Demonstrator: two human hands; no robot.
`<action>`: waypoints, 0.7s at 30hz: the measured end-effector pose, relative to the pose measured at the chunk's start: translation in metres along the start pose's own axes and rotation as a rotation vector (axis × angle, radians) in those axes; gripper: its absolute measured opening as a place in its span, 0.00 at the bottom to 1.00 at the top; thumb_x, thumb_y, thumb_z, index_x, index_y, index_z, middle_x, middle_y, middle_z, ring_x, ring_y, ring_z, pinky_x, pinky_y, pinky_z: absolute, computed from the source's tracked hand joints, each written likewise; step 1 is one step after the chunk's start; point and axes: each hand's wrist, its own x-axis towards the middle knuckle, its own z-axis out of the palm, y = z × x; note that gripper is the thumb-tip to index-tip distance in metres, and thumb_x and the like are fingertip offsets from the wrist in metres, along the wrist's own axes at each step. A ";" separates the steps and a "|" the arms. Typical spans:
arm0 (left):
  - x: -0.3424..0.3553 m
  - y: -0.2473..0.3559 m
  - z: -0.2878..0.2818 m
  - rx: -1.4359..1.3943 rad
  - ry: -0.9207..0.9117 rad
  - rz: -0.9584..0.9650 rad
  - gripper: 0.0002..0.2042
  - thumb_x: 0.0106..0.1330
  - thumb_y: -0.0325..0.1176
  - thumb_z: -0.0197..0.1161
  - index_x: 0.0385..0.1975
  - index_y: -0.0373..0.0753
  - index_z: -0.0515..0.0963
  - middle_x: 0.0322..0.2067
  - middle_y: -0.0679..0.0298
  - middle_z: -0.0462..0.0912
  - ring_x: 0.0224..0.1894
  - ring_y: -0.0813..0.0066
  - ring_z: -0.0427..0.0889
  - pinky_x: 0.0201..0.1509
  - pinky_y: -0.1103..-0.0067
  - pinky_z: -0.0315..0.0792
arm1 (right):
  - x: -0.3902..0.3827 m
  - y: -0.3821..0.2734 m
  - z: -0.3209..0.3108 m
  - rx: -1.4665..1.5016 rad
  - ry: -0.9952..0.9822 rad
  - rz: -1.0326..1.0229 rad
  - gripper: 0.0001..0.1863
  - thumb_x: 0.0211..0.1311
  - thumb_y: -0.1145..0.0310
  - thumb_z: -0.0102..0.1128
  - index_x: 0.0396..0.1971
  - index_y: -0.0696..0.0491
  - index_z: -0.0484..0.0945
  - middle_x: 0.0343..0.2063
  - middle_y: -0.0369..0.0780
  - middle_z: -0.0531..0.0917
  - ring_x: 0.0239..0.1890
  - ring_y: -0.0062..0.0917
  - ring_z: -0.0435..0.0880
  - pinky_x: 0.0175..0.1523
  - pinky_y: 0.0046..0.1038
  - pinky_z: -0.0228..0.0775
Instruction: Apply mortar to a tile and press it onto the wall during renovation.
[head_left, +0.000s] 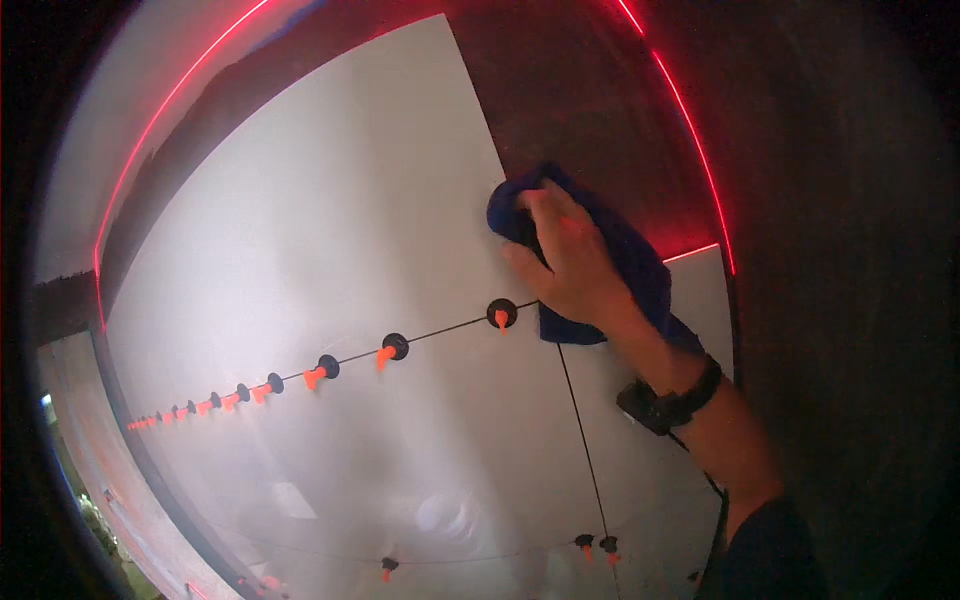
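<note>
My right hand, with a black watch on the wrist, grips a dark blue cloth against the large pale tiles, beside the upper tile's right edge. The cloth covers part of the joint where the tiles meet. Just left of it sits an orange-and-black levelling clip, one of several in a row along a long dark seam. A few more clips sit on a lower seam. My left hand is out of view.
Dark bare surface borders the tiles above and to the right. Red laser lines cross it and the pale area at upper left. A pale ledge or frame runs down the lower left, with a small opening beyond it.
</note>
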 end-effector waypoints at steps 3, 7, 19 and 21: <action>0.003 -0.014 0.001 -0.170 0.009 0.062 0.17 0.68 0.38 0.62 0.51 0.34 0.78 0.49 0.53 0.80 0.56 0.59 0.76 0.60 0.68 0.67 | 0.008 0.009 0.007 -0.039 0.016 -0.035 0.24 0.57 0.63 0.61 0.46 0.62 0.66 0.42 0.52 0.74 0.46 0.48 0.74 0.52 0.41 0.65; -0.004 -0.016 -0.003 -0.128 0.033 0.112 0.16 0.68 0.38 0.62 0.51 0.36 0.78 0.51 0.54 0.79 0.55 0.61 0.76 0.59 0.69 0.69 | 0.036 0.021 0.016 -0.056 0.040 -0.089 0.25 0.58 0.61 0.61 0.48 0.62 0.66 0.42 0.53 0.73 0.45 0.49 0.74 0.52 0.41 0.65; -0.006 -0.007 -0.036 0.066 0.198 0.120 0.15 0.67 0.37 0.62 0.49 0.37 0.80 0.50 0.56 0.80 0.54 0.63 0.77 0.57 0.71 0.70 | 0.213 0.075 0.047 -0.122 0.126 -0.021 0.30 0.60 0.51 0.60 0.49 0.63 0.68 0.49 0.57 0.76 0.52 0.49 0.76 0.56 0.41 0.67; -0.009 0.004 -0.045 0.102 0.223 0.090 0.15 0.67 0.37 0.63 0.48 0.37 0.80 0.50 0.56 0.80 0.54 0.64 0.77 0.56 0.71 0.70 | 0.247 0.094 0.055 -0.159 0.189 -0.065 0.29 0.61 0.51 0.59 0.49 0.62 0.69 0.49 0.57 0.76 0.53 0.49 0.76 0.56 0.41 0.67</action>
